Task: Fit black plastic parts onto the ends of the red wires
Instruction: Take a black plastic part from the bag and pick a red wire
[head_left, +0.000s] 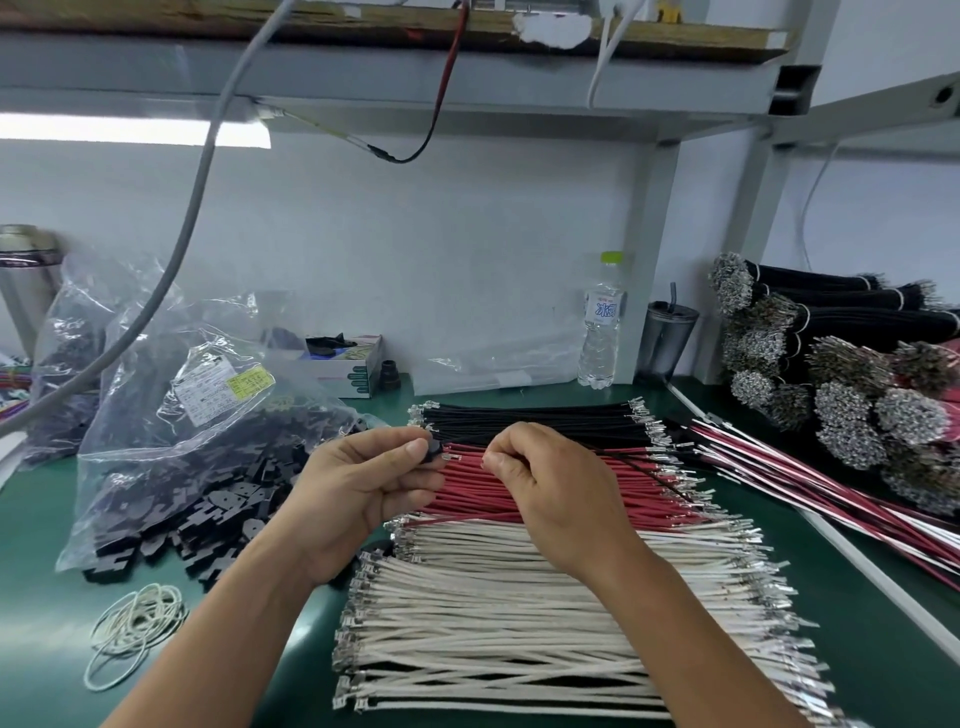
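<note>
Both forearms reach in from the bottom edge and the hands meet above the middle of the green bench (597, 400). The left hand (363, 480) is turned palm-in, fingers curled, thumb and forefinger pinching a small black plastic part (434, 450) at their tips. The right hand (545, 478) faces it knuckles-up, fingers curled tight with thumb against forefinger; it seems to pinch a thin wire, though which one cannot be told, as the fingers hide it. A metal terminal (453, 457) sits in the gap between the two hands, just beside the black part.

Directly under the hands lies the row of red wires (613, 486), side by side, terminals at both ends. Behind them, a row of black wires (530, 418); in front, nearer the person, a broad spread of white wires (519, 613), over which the right forearm crosses.

To the left, a clear plastic bag (171, 431) spills flat black plastic pieces (208, 525) onto the bench, close to the left wrist. A loose heap of white elastic bands (136, 631) lies in front of it. To the right, finished red-white-black lengths (831, 493) run diagonally, with tied bundles (831, 364) stacked behind. At the back wall stand a water bottle (601, 332), a dark cup (666, 340) and a small box (348, 364).
</note>
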